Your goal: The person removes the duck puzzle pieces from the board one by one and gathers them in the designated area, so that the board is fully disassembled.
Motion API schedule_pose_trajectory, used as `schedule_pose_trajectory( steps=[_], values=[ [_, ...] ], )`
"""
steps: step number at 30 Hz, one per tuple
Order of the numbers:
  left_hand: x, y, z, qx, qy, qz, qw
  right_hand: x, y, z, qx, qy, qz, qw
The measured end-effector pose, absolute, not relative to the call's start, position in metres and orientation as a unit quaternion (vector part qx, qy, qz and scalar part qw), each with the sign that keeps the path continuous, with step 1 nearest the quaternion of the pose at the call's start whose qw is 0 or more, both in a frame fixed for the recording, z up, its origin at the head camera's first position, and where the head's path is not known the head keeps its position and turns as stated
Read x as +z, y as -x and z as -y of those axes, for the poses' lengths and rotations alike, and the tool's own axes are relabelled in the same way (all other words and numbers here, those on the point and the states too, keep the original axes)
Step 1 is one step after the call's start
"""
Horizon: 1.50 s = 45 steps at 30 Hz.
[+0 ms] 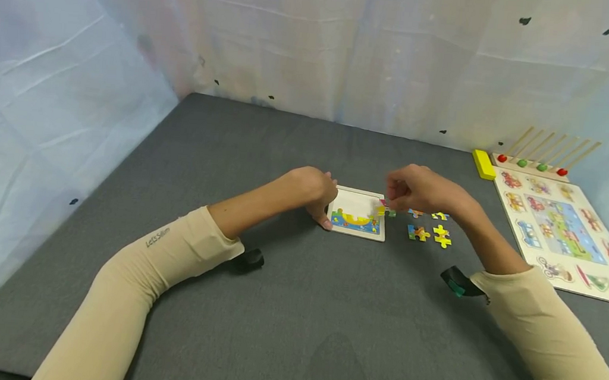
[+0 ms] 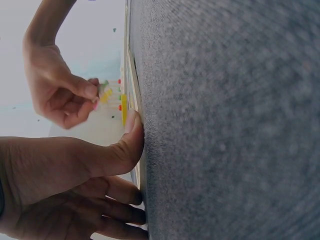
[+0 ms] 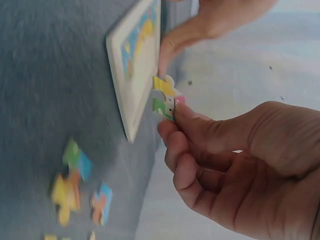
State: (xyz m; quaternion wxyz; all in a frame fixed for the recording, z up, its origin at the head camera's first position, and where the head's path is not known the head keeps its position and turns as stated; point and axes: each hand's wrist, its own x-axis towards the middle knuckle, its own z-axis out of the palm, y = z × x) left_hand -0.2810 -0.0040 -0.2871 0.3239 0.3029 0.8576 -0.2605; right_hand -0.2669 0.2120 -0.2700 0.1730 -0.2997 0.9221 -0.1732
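Note:
A small white-framed puzzle tray (image 1: 357, 235) lies flat on the grey table, its near part filled with joined blue and yellow pieces. My left hand (image 1: 311, 192) holds the tray by its left side, thumb at the near corner and fingers toward the far one. Over the tray's right edge, my right hand (image 1: 424, 190) pinches a yellow, green and pink puzzle piece (image 3: 167, 97) between thumb and forefinger. That piece is raised above the tray in the right wrist view. To the right lie loose puzzle pieces, among them a yellow one (image 1: 443, 236) and a blue-orange one (image 1: 419, 233).
At the right stands a large picture board (image 1: 543, 232) with vehicle and toy drawings. Behind it are a yellow block (image 1: 483, 165) and a wooden peg rack (image 1: 537, 166) with red and green beads. A pale curtain (image 1: 347, 50) hangs beyond the table's far edge.

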Motion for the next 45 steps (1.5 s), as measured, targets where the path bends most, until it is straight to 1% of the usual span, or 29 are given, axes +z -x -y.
schedule_pose_trajectory(
  steps=[4,8,14,19,25,32,34,39,45],
  values=[
    [-0.287,0.281,0.002,-0.258,-0.305,-0.856,0.327,-0.262,0.264,-0.242,-0.168,0.282,-0.928,0.173],
    [-0.287,0.282,0.002,-0.262,-0.306,-0.855,0.328,-0.257,0.260,-0.281,-0.170,0.254,-0.933,0.189],
    [-0.284,0.283,0.004,-0.263,-0.302,-0.856,0.326,-0.265,0.259,-0.328,-0.157,0.188,-0.936,0.253],
    [-0.285,0.281,0.008,-0.250,-0.308,-0.861,0.319,-0.280,0.262,-0.345,-0.167,0.162,-0.926,0.298],
    [-0.286,0.279,0.008,-0.244,-0.309,-0.861,0.321,-0.289,0.266,-0.347,-0.152,0.135,-0.927,0.317],
    [-0.285,0.279,0.006,-0.244,-0.304,-0.863,0.322,-0.287,0.268,-0.345,-0.135,0.119,-0.922,0.342],
    [-0.285,0.279,0.005,-0.244,-0.304,-0.863,0.321,-0.285,0.267,-0.343,-0.127,0.116,-0.924,0.342],
    [-0.284,0.279,0.004,-0.248,-0.302,-0.862,0.323,-0.275,0.261,-0.330,-0.096,0.133,-0.937,0.309],
    [-0.285,0.279,0.003,-0.251,-0.296,-0.859,0.334,-0.260,0.252,-0.297,-0.086,0.180,-0.944,0.261]
  ],
)
